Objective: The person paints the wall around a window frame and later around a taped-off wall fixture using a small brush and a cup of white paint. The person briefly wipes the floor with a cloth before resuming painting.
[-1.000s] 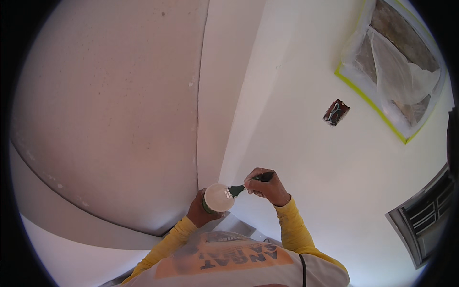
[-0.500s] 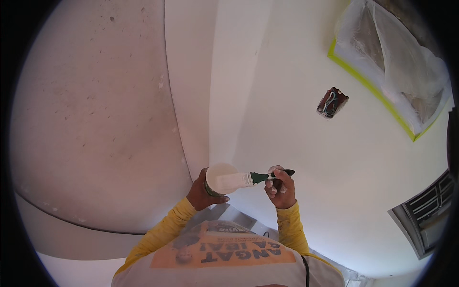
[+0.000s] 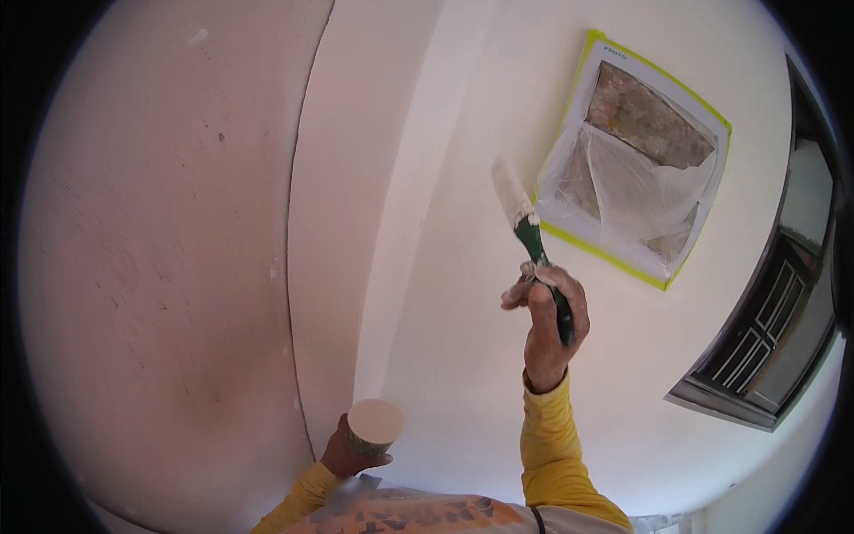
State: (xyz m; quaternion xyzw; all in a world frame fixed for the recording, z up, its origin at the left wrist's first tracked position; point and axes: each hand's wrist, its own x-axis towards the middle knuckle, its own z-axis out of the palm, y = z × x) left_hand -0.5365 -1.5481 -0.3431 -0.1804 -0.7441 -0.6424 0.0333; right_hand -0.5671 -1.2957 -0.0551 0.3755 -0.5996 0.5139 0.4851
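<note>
Low in the view, my left hand (image 3: 341,452) is wrapped round a small green-patterned tub (image 3: 370,443). Pale paint (image 3: 375,420) shows at its wide mouth. My right hand (image 3: 553,313), smudged with paint, grips the dark green handle of a flat paintbrush (image 3: 528,237) out in front of me. White paint coats its bristles, which point up and slightly left. Whether the bristle tip touches the white wall (image 3: 463,294) behind it, I cannot tell.
To the upper right is a wall opening (image 3: 654,116) partly covered by plastic sheet (image 3: 645,191) and edged with yellow-green tape (image 3: 614,258). Farther right stands a dark-framed window (image 3: 756,356). At left, a stained pinkish surface (image 3: 178,267) meets the white wall along a dark seam.
My right hand has lifted the paintbrush away from the tub, up and to the right, turning its bristles upward. The tub in my left hand sits lower in view, and the view has shifted.
</note>
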